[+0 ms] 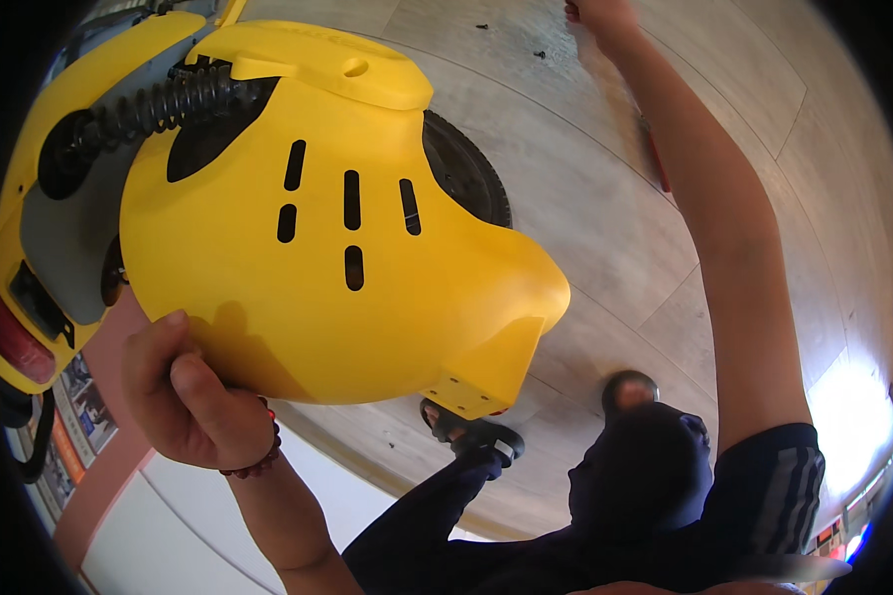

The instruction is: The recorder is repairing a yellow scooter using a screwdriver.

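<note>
Across the left and middle of the view was a big yellow scooter cover (268, 297), smooth and round, with five thin slots in it. It was part of a toy-like yellow scooter. A black wheel (471, 171) peeked out past its right edge, and a black coil spring (174, 104) stuck out at its upper left. Farther left was a red tail light (20, 342).

At the cover's lower left edge was the left hand (193, 397). Its fingers were bent, about half closed, and one fingertip lay over the yellow edge. I could not tell if it gripped the edge or just rested there. Dark red beads (256, 464) went around that wrist.

Far up at the top was the right hand (602, 12), well apart from the cover. Its fingers were curled in, but the picture cut it off, so I could not tell if it held anything. Near it, two small dark screws (540, 55) lay on the gray wood-look floor (605, 198). Something red (655, 159) showed beside the right forearm. Lower down were black sandals (481, 436) on feet.
</note>
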Demonstrator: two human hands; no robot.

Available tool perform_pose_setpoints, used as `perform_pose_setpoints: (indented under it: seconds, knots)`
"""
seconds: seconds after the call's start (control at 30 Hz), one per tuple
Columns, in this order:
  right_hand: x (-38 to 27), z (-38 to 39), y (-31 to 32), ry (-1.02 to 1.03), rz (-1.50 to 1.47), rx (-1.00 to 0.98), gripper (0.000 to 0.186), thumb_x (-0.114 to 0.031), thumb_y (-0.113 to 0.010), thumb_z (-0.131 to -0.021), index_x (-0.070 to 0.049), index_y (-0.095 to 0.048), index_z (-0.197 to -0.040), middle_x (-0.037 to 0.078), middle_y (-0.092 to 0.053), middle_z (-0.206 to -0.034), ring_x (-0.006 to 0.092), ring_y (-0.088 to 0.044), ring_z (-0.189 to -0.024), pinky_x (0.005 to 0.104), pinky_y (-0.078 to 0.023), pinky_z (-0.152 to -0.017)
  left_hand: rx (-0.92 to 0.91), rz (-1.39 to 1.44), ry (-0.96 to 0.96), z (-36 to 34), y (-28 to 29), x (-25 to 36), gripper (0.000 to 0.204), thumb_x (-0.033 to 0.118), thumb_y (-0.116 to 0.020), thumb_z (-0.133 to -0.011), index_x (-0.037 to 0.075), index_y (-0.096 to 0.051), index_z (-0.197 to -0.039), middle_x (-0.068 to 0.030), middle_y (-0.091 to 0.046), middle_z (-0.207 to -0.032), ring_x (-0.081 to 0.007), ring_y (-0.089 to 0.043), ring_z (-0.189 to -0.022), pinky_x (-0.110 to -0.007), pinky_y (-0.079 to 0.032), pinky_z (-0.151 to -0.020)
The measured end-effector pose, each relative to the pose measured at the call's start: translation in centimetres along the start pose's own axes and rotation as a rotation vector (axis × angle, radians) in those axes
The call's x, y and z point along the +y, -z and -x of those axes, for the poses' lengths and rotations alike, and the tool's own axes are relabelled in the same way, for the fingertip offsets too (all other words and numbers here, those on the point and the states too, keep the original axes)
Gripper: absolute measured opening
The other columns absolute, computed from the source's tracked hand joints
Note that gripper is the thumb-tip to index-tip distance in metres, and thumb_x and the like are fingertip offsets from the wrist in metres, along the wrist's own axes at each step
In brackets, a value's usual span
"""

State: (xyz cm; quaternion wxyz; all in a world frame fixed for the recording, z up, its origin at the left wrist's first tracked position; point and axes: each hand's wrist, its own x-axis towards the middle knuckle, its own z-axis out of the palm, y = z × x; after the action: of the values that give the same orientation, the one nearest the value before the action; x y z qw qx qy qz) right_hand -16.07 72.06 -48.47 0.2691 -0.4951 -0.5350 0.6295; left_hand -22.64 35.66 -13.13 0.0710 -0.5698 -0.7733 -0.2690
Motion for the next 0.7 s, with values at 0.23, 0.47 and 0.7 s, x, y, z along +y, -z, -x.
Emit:
perform_pose_setpoints:
  seconds: [0.23, 0.47, 0.7]
  knots:
    - [0.3, 0.4, -2.1, -0.012, -0.193, -0.199, 0.015, -0.014, -0.058, -0.079, -0.001, -0.063, -0.084, 0.007, -0.058, -0.063, 0.0152, -0.054, -0.054, 0.031, -0.045, -0.05, 0.003, 0.001, -0.013, -0.2, -0.3, 0.0, 0.028, 0.022, -0.045, -0.093, -0.003, -0.055, -0.1, -0.0057, -0.053, -0.078, -0.0105, -0.046, -0.067, -0.023, -0.036, -0.061]
    - [2.2, -0.8, -8.2, 0.882, 0.77, -0.072, 0.017, -0.013, -0.064, -0.076, 0.002, -0.062, -0.085, 0.015, -0.061, -0.072, 0.0192, -0.061, -0.064, 0.0318, -0.048, -0.06, 0.022, -0.015, -0.067, 0.0, 0.8, -0.5, 0.027, 0.02, -0.045, -0.092, -0.004, -0.055, -0.099, -0.0093, -0.057, -0.085, -0.0155, -0.052, -0.075, -0.026, -0.04, -0.069]
    - [1.7, 3.1, -10.6, 0.629, 1.169, -0.356, 0.017, -0.01, -0.044, -0.084, -0.005, -0.055, -0.095, 0.017, -0.055, -0.099, 0.0332, -0.054, -0.1, 0.0413, -0.048, -0.082, 0.107, -0.008, -0.135, -1.6, -0.1, -0.7, 0.012, 0.002, -0.058, -0.066, 0.005, -0.062, -0.077, -0.0059, -0.054, -0.058, -0.0215, -0.052, -0.048, -0.029, -0.04, -0.046]
